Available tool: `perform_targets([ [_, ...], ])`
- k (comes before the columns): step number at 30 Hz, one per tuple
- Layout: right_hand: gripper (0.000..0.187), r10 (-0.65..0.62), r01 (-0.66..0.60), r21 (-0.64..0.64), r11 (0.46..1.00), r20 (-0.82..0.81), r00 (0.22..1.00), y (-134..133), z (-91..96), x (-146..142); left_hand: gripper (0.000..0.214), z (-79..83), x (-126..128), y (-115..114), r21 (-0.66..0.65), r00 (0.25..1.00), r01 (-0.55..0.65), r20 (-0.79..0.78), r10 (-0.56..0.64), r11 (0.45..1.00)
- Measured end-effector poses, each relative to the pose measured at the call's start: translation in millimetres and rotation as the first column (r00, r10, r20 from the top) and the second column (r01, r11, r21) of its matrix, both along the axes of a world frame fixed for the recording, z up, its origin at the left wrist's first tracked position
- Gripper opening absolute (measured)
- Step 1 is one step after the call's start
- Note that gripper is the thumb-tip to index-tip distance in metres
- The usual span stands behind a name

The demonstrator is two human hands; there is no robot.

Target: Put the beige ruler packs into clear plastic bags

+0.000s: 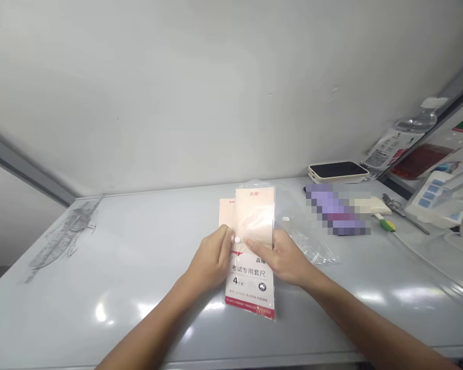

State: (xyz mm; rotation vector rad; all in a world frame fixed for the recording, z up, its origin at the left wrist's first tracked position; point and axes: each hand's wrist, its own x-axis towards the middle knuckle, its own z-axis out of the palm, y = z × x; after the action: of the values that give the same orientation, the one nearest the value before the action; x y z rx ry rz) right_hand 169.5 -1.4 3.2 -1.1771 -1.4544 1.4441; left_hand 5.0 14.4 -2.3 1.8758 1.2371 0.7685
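My left hand (211, 259) pinches a clear plastic bag (250, 288) by its white snap (237, 239). My right hand (281, 259) lies on the pink rulers (254, 218) inside; I can't tell if it grips. The bag sits between my hands on the table (100, 267).

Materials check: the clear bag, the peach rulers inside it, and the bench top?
The clear bag looks like thin, glossy plastic film: it creases and catches glare. The peach rulers seem to be smooth, semi-translucent plastic, as light passes through them. The bench top has a glossy pale-grey finish with sharp reflections, but laminate or painted metal can't be told apart.
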Motion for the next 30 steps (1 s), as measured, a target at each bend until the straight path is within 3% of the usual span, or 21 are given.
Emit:
perform_targets([
  [5, 0.027, -0.058, 0.053, -0.040, 0.998, -0.142, 0.988, 2.9, -0.1, 2.0, 0.025, 2.1, -6.1, 6.7, -0.025, 0.983, -0.178, 0.045, 0.179, 0.984],
  [8, 0.028, -0.022, 0.016, -0.037, 0.999, -0.157, 0.987, 4.9, -0.8, 3.8, 0.021, 0.1, -8.1, 10.4, 0.017, 0.973, -0.213, 0.090, 0.211, 0.977],
  [11, 0.029, 0.013, -0.017, -0.022, 1.000, -0.155, 0.988, 7.2, -0.9, 6.1, 0.019, 0.7, -7.9, 10.6, 0.041, 0.976, -0.177, 0.139, 0.170, 0.983],
  [18, 0.031, 0.071, -0.071, 0.009, 0.997, -0.119, 0.990, 11.4, 2.7, 9.8, 0.023, 9.5, -5.0, 10.4, -0.156, 0.949, 0.004, 0.312, 0.045, 0.988],
  [20, 0.031, 0.024, -0.024, -0.002, 1.000, -0.115, 0.993, 12.6, 4.4, 10.2, 0.024, 10.8, -5.5, 11.8, -0.175, 0.940, -0.009, 0.335, 0.068, 0.984],
  [25, 0.033, -0.213, 0.211, 0.041, 0.977, 0.046, 0.976, 20.7, 8.8, 25.4, 0.033, 11.6, -13.2, 17.0, -0.272, 0.875, -0.193, 0.387, 0.291, 0.943],
  [30, 0.039, -0.301, 0.300, 0.039, 0.953, 0.221, 0.928, 32.4, 5.9, 52.8, 0.039, 0.8, -17.5, 24.4, -0.266, 0.914, -0.273, 0.229, 0.336, 0.924],
])
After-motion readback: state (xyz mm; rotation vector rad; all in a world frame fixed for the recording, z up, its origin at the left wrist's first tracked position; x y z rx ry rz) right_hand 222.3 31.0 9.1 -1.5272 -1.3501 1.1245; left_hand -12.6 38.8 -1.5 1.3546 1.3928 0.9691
